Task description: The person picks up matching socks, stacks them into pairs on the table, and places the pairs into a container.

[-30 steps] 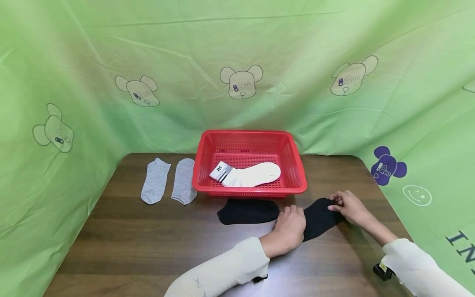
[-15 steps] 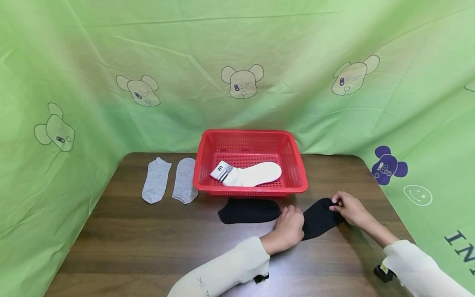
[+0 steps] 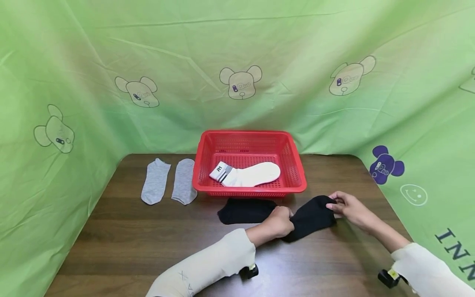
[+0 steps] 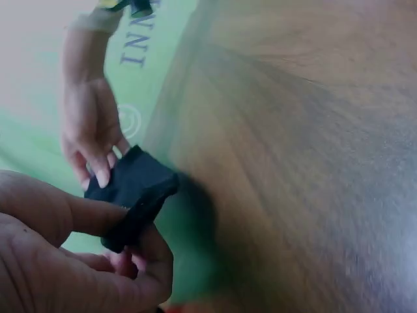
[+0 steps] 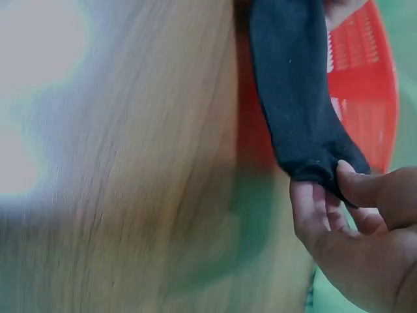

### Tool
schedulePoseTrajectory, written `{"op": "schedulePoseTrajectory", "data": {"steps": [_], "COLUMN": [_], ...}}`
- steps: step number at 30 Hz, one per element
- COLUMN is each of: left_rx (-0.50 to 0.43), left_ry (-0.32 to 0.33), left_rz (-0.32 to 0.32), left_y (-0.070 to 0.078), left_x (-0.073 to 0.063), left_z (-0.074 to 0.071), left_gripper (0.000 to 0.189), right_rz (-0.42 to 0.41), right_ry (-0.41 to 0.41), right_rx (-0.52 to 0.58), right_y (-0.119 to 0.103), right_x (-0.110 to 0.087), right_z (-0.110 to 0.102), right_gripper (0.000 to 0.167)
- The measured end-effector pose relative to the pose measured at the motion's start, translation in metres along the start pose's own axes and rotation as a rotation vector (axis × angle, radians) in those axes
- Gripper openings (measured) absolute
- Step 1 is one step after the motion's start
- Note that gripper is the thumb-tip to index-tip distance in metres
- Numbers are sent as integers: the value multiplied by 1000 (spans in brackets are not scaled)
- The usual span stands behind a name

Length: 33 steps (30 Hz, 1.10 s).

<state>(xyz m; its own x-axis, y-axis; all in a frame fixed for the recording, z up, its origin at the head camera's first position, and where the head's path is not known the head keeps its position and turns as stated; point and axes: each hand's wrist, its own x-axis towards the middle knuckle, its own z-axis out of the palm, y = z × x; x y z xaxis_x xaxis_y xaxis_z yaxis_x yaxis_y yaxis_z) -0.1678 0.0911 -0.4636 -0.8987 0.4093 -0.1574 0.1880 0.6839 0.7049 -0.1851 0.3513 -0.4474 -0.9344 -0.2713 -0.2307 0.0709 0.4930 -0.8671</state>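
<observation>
A black ankle sock (image 3: 309,218) is stretched between my two hands, close over the table in front of the basket's right side. My left hand (image 3: 279,222) pinches its left end; in the left wrist view, thumb and fingers close on the sock's edge (image 4: 140,186). At the other end, my right hand (image 3: 350,209) pinches the opening, with the thumb on top and fingers beneath in the right wrist view, where the sock (image 5: 293,85) hangs straight. A second black sock (image 3: 243,211) lies flat along the basket's front, its right end partly hidden by my left hand.
A red plastic basket (image 3: 256,190) stands at the back middle, with white striped socks (image 3: 256,175) inside. Two grey ankle socks, a left one (image 3: 156,181) and a right one (image 3: 184,181), lie left of it on the wooden table (image 3: 148,243). Green cloth (image 3: 178,111) hangs behind.
My left hand has shifted left and now grips the sock's left end, overlapping the other black sock. The held sock has moved slightly left. My right hand keeps its pinch.
</observation>
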Motion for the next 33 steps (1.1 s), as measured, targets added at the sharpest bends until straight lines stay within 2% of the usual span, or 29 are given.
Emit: {"op": "schedulePoseTrajectory", "data": {"steps": [1,5,11,15,21,27,30,33], "left_rx": [-16,-76,-336,-423,-456,-502,-469,-394], "left_ry": [-1,13,94,102,93,100,111,127], "left_rz": [-2,-26,-42,-57,-122,-154,-150,-138], "left_y": [-2,-13,-33,-49,-71,-90,-98,-105], "left_x": [-1,-9,-34,-49,-70,-92,-100,-106], "left_z": [-3,-16,-34,-50,-72,-84,-86,-85], "left_gripper": [7,25,22,18,19,22,23,24], "right_rz": [7,22,25,44,29,49,53,41], "right_ry": [-7,-14,9,2,-72,-124,-134,-126], "right_rx": [19,53,133,202,291,344,344,310], "right_y": [-3,-17,-34,-40,-44,-49,-50,-48], "right_x": [-1,-4,-11,-15,-20,-25,-25,-25], "right_z": [2,9,24,39,68,98,111,124], "right_gripper": [29,30,26,21,18,18,19,22]}}
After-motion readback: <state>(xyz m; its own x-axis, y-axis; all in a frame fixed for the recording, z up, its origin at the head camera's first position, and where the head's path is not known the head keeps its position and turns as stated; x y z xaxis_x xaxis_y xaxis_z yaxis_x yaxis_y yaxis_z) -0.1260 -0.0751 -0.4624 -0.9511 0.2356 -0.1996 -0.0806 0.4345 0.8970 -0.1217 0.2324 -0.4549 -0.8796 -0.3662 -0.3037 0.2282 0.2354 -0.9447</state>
